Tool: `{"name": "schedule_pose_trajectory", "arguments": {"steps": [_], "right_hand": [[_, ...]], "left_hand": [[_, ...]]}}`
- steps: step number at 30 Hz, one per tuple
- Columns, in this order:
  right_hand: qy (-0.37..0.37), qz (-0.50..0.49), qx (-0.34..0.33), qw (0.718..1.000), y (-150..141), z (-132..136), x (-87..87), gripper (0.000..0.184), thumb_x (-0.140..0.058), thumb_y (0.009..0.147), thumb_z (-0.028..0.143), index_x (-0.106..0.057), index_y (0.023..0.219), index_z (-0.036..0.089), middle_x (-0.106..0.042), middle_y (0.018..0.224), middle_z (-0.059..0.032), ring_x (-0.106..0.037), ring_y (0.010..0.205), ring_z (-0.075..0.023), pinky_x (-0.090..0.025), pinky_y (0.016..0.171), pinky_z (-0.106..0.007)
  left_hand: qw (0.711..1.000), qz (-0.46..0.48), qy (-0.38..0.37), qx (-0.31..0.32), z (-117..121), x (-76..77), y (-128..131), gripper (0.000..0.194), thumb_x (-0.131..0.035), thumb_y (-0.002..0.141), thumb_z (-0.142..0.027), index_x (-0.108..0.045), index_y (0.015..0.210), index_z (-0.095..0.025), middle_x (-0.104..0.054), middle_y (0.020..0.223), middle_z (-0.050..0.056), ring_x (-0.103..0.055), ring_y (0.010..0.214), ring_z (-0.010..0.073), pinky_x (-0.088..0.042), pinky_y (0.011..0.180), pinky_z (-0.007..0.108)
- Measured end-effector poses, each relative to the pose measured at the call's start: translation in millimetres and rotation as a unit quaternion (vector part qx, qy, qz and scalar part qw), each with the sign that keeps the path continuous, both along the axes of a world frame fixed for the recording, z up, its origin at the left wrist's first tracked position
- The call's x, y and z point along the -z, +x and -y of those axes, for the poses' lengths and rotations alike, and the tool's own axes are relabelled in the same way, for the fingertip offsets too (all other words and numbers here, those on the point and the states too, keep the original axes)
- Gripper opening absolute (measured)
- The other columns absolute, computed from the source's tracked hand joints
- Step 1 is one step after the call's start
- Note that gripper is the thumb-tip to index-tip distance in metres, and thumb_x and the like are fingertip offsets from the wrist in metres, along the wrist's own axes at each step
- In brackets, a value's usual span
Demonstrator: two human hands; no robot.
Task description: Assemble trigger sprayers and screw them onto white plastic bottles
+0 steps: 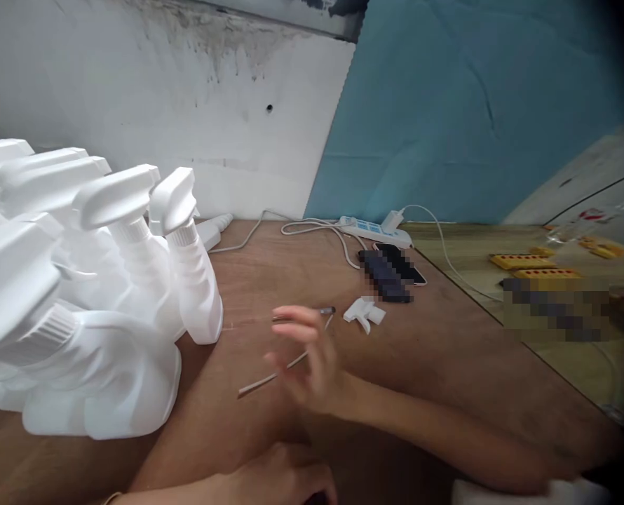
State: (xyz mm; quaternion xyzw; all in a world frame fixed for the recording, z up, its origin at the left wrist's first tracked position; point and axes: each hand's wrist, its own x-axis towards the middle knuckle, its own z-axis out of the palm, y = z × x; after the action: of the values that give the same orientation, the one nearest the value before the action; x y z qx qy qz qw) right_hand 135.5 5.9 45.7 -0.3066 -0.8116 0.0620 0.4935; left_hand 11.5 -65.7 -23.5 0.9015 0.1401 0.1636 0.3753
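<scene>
My right hand (312, 358) hovers over the brown table (449, 365), fingers spread and blurred, holding nothing I can make out. Just under and beside its fingers lies a thin white dip tube (270, 379) on the table. A small white trigger sprayer head (363, 312) rests a little beyond the fingertips. My left hand (285, 480) rests at the bottom edge with fingers curled; whether it holds anything is hidden. A cluster of white spray bottles (127, 294) with trigger tops stands to the left of both hands.
A white power strip (375, 230) with cables lies at the back by the wall. Two dark phones (390, 270) lie near it. Yellow blocks (522, 263) sit on the neighbouring table at the right. A blue panel leans against the wall.
</scene>
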Motion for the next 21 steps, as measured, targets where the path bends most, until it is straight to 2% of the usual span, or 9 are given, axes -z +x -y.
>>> {"name": "schedule_pose_trajectory", "arguments": {"steps": [3,5,8,10,12,16,21], "right_hand": [[0.008,0.087,0.201,0.976,71.9,-11.8,5.6,0.023,-0.056,0.077,0.013,-0.052,0.098,0.022,-0.054,0.106,-0.007,-0.047,0.107,-0.0232,-0.038,0.093,-0.045],[-0.009,0.155,0.26,0.953,110.0,-15.8,9.6,0.019,-0.056,0.077,0.017,-0.055,0.095,0.022,-0.058,0.103,-0.0064,-0.044,0.11,-0.0257,-0.036,0.093,-0.048],[-0.058,0.23,0.203,0.95,139.8,-11.1,16.4,0.015,-0.055,0.079,0.02,-0.057,0.094,0.022,-0.058,0.105,-0.0056,-0.043,0.111,-0.0251,-0.038,0.092,-0.046],[-0.086,0.26,0.144,0.951,141.2,-3.6,21.7,0.015,-0.055,0.08,0.019,-0.058,0.094,0.022,-0.059,0.106,-0.0048,-0.042,0.112,-0.024,-0.038,0.093,-0.044],[-0.102,0.268,0.107,0.952,133.0,2.7,27.0,0.017,-0.055,0.081,0.021,-0.059,0.098,0.023,-0.06,0.105,-0.0046,-0.042,0.111,-0.0236,-0.038,0.092,-0.043],[-0.131,0.265,0.078,0.952,111.1,4.5,34.6,0.024,-0.058,0.081,0.03,-0.059,0.104,0.023,-0.062,0.098,-0.0051,-0.045,0.103,-0.0231,-0.038,0.089,-0.043],[-0.166,0.224,0.071,0.958,102.8,1.8,37.5,0.012,-0.061,0.079,0.028,-0.063,0.089,0.021,-0.063,0.087,-0.0037,-0.048,0.092,-0.0201,-0.039,0.086,-0.042]], "left_hand": [[0.998,0.024,0.059,-0.015,-2.7,4.7,6.5,0.009,-0.058,0.081,-0.025,-0.055,0.078,-0.017,-0.057,0.075,-0.001,-0.052,0.067,0.0074,-0.043,0.059,0.014],[0.989,0.043,0.13,-0.056,-2.6,5.1,8.8,0.011,-0.055,0.083,-0.027,-0.054,0.076,-0.019,-0.059,0.076,-0.001,-0.052,0.071,0.0098,-0.043,0.065,0.018],[0.962,0.07,0.242,-0.108,-1.7,3.9,9.7,0.009,-0.048,0.087,-0.021,-0.056,0.084,-0.018,-0.063,0.094,-0.001,-0.053,0.088,0.0121,-0.04,0.081,0.024],[0.939,0.074,0.311,-0.129,-1.8,3.6,9.4,0.012,-0.046,0.088,-0.019,-0.058,0.092,-0.018,-0.061,0.111,-0.001,-0.049,0.103,0.0134,-0.032,0.095,0.027],[0.922,0.064,0.355,-0.141,-2.5,4.1,9.1,0.015,-0.048,0.087,-0.022,-0.059,0.097,-0.021,-0.058,0.118,-0.002,-0.045,0.111,0.014,-0.022,0.103,0.031],[0.915,0.055,0.375,-0.142,-4.6,5.0,10.1,0.016,-0.051,0.086,-0.027,-0.061,0.098,-0.024,-0.058,0.117,-0.005,-0.044,0.113,0.0129,-0.013,0.108,0.034],[0.918,0.059,0.367,-0.139,-5.8,3.4,12.2,0.015,-0.052,0.085,-0.03,-0.062,0.096,-0.025,-0.06,0.115,-0.006,-0.046,0.11,0.0118,-0.011,0.109,0.033]]}}
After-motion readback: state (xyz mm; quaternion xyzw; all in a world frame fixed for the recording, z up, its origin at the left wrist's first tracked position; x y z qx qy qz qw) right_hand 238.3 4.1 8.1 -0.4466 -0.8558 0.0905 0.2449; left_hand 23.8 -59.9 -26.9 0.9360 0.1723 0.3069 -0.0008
